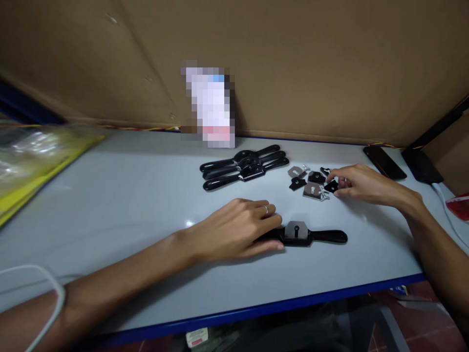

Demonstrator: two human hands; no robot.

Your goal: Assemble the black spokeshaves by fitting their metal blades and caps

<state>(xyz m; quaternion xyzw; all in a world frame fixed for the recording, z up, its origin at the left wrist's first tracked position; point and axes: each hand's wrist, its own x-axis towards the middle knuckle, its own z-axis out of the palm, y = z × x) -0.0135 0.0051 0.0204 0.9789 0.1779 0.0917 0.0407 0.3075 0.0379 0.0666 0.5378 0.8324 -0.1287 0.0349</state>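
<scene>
- One black tool [330, 236] flat on the table [146, 234], with a shiny blade [295, 234] on top.
- Left hand [244, 227] curled around its left end; best to press down gently and hold still, off the blade.
- Right hand [361, 183] nearly closed at a small black plate [331, 187], thumb and finger right by the edges (cannot tell if gripped).
- Pinch just that plate by its edges, clear of the silver screws [324, 192] close by.

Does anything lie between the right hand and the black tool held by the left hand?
Partly: the nearer silver plate and small screws lie near the direct line from the right hand to the black tool; beyond them, nothing visible blocks the way.
</scene>
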